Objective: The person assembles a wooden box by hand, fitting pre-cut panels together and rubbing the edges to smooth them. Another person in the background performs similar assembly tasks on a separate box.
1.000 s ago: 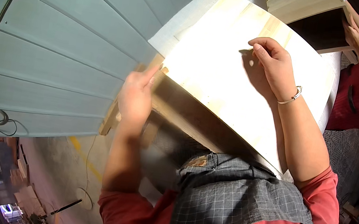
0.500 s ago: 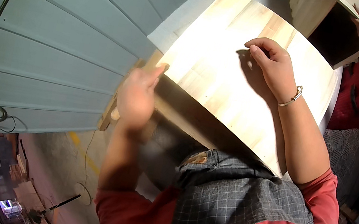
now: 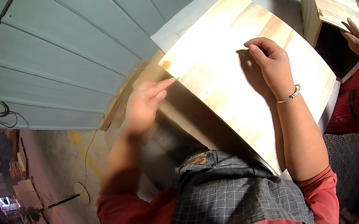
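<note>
A pale wooden box [image 3: 225, 67] with a flat, brightly lit top of joined boards lies in front of me. My left hand [image 3: 144, 106] is at its near left edge, the index finger stretched out to the board's rim and the thumb apart from it. This hand is slightly blurred and looks open. Over the middle of the top rests my right hand [image 3: 272, 63], its fingers curled in and the thumb drawn up to the index finger. Whatever may be between those fingers is hidden. A silver bracelet [image 3: 291, 94] circles my right wrist.
Another person's hand [image 3: 358, 44] touches a second wooden box [image 3: 313, 18] with a dark open front at the upper right. Red fabric [image 3: 351, 104] lies below it. A pale blue panelled wall [image 3: 65, 53] stands on the left. A wooden beam [image 3: 122, 95] runs beside the wall.
My left hand has moved right along the near edge, away from the corner. My right hand stays in place. The other person's hand and the second box have shifted slightly.
</note>
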The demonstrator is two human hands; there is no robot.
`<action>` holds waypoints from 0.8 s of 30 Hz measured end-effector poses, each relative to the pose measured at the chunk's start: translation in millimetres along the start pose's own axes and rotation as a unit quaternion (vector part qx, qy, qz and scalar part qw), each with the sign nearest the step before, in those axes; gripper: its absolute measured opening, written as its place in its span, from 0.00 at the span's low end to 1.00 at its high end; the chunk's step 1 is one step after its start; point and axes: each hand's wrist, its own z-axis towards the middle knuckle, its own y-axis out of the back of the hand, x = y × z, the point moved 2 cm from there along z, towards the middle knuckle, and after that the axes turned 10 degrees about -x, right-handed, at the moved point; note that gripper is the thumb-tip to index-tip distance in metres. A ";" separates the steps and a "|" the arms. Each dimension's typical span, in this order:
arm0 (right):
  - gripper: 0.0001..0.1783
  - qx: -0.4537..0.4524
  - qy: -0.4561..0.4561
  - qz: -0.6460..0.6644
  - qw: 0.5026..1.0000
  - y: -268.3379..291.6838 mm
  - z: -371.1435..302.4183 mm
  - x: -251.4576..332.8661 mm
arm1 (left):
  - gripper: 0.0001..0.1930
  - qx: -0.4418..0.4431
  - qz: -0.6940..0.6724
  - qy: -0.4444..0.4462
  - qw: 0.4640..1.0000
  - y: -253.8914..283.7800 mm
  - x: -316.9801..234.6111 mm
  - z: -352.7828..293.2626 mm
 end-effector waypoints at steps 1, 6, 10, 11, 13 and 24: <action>0.12 0.000 0.005 -0.008 1.000 0.9 -1.1 1.3 | 0.18 -0.027 0.018 -0.006 0.999 -2.9 2.8 -6.5; 0.12 -0.005 0.015 -0.040 0.999 -0.4 -1.1 4.7 | 0.19 -0.132 0.106 -0.054 0.984 -28.3 1.7 -21.5; 0.12 0.002 0.013 -0.014 1.000 -0.3 -2.2 4.7 | 0.20 -0.142 0.246 -0.146 0.948 -33.2 -4.6 -15.8; 0.12 0.003 0.014 -0.012 1.000 -0.2 -2.3 5.1 | 0.21 -0.137 0.277 -0.154 0.939 -31.3 -5.6 -17.0; 0.12 0.005 0.018 -0.007 1.000 1.2 -1.7 4.7 | 0.20 -0.143 0.276 -0.182 0.933 -27.5 -8.7 -19.0; 0.13 0.009 0.004 -0.015 1.000 3.9 0.6 0.7 | 0.18 -0.095 0.230 -0.084 0.965 -35.7 -28.9 -16.9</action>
